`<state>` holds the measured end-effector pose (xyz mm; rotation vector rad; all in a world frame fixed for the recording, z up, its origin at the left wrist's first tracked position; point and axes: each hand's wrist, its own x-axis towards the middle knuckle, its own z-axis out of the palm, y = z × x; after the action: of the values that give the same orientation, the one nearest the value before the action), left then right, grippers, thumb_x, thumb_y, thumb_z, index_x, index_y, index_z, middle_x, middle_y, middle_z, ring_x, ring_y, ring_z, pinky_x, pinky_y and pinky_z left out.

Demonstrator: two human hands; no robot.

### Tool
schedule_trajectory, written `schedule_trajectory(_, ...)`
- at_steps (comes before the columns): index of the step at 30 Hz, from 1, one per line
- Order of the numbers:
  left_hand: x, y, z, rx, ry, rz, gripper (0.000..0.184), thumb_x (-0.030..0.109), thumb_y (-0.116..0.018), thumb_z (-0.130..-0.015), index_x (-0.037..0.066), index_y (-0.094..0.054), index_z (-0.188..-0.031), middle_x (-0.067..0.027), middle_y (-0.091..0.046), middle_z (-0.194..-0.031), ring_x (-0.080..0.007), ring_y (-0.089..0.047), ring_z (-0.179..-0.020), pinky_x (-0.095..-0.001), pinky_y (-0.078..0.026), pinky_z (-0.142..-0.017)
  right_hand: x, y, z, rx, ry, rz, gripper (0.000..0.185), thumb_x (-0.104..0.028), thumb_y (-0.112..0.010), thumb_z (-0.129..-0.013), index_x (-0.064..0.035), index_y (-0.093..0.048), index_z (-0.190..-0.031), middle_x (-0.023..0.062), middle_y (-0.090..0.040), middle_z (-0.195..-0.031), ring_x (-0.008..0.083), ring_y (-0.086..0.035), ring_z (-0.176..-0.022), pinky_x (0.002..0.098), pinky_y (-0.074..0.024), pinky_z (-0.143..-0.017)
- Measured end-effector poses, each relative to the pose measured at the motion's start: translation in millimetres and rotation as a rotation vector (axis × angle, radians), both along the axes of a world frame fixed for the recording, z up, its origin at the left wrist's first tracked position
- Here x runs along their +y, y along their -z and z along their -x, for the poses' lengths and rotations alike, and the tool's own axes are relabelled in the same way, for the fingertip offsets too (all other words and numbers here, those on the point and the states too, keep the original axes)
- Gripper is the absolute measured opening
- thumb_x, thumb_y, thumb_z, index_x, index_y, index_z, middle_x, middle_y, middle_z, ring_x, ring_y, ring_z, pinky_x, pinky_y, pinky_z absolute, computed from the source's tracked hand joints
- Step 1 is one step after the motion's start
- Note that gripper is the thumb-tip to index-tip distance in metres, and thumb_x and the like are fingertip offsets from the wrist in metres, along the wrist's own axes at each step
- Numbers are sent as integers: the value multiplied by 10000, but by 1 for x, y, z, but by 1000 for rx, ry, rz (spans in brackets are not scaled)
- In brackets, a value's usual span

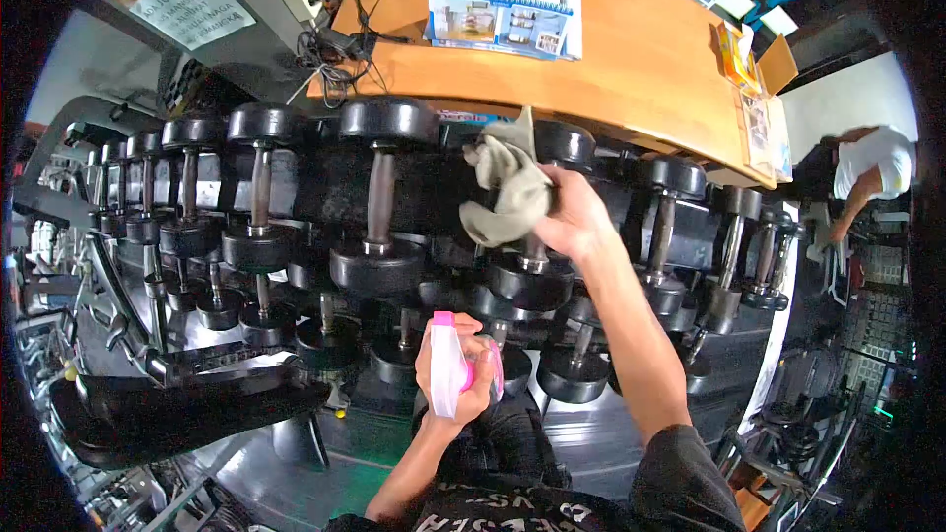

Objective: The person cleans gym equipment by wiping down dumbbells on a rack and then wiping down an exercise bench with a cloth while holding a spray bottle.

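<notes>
My right hand [576,212] is closed on a crumpled greyish cloth [510,187], held over a black dumbbell [532,281] on the rack's upper tier. The cloth hides part of that dumbbell's handle and head. Lower down, near my body, my left hand [458,374] is wrapped round a spray bottle [448,369] with a white and pink top. Most of the bottle's body is hidden behind the fingers. Left of the cloth, another dumbbell [380,192] with a metal handle rests on the upper tier.
Dumbbells fill two tiers, including one at the right [662,232]. Behind them stands a wooden desk [611,69] with a desk calendar [505,22], tangled cables [340,49] and a tissue box [737,54]. A padded bench [177,414] is at lower left. Another person [872,167] is at far right.
</notes>
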<state>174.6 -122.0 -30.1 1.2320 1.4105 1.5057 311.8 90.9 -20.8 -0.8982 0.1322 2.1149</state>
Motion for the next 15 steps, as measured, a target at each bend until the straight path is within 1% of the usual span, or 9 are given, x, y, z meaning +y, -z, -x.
schedule_trajectory(2,3,0,0,21,9,-44,213,32,-665,-786,-38,-563,-959,-159,-606,-917,-241,-611,-809,-329,-517,-680,-2,3,-32,154,-101,-86,275,-146,-399,-973,29,-557,-1113,138,-646,-1019,216,-636,-917,367,-502,-912)
schedule_trajectory(4,9,-3,-3,-71,-1,-36,205,20,-659,-791,-39,-561,-962,-179,-601,-960,-201,-619,-730,-301,-516,-637,-8,-7,-48,78,-18,-47,259,-138,-408,-969,32,-559,-1094,129,-643,-993,202,-639,-860,361,-513,-892)
schedule_trajectory(6,18,-8,-4,-19,12,-60,220,-6,-643,-801,-39,-542,-993,-187,-610,-962,-164,-608,-661,-277,-508,-609,-21,-33,-49,27,69,-82,247,-125,-420,-963,40,-556,-1086,127,-641,-988,201,-638,-838,348,-531,-851)
schedule_trajectory(8,33,-23,-10,-163,-4,-55,258,-33,-635,-802,-35,-518,-1032,-196,-619,-974,-149,-606,-664,-271,-502,-610,-29,-35,-49,-65,159,-124,265,-130,-433,-960,42,-551,-1122,134,-628,-1057,199,-623,-896,329,-552,-784)
schedule_trajectory(10,53,-28,-12,-70,3,-211,276,-52,-643,-789,-29,-507,-1029,-176,-633,-919,-156,-620,-705,-280,-505,-631,-42,-49,-40,-246,317,-154,301,-147,-444,-961,25,-529,-1192,124,-608,-1148,211,-605,-980,339,-536,-822)
schedule_trajectory(11,61,-27,-15,-66,-4,-257,272,-50,-647,-788,-28,-509,-1022,-157,-628,-868,-172,-627,-721,-291,-509,-650,-44,-45,-40,-383,299,-405,355,-166,-453,-965,8,-488,-1273,107,-582,-1229,224,-587,-1057,354,-511,-865)
schedule_trajectory(12,68,-27,-19,-61,-9,-302,268,-47,-650,-787,-27,-511,-1015,-138,-624,-817,-187,-634,-737,-302,-513,-670,-46,-53,-32,-666,360,-607,398,-160,-463,-965,2,-442,-1328,114,-565,-1265,253,-580,-1093,382,-475,-917)
schedule_trajectory(14,80,-27,-27,-91,-6,-299,266,-37,-660,-787,-26,-514,-1009,-73,-594,-736,-215,-641,-785,-332,-521,-735,-39,-31,-43,-1602,262,-1065,413,-117,-536,-933,1,-453,-1319,113,-550,-1271,257,-540,-1156,409,-435,-978)
schedule_trajectory(15,86,-28,-27,-29,20,-337,281,-18,-641,-812,-15,-489,-1048,-100,-603,-806,-214,-633,-796,-331,-519,-727,-33,-30,-36,-1740,184,-1210,415,-106,-581,-890,-53,-502,-1294,134,-561,-1239,303,-534,-1164,424,-432,-975)
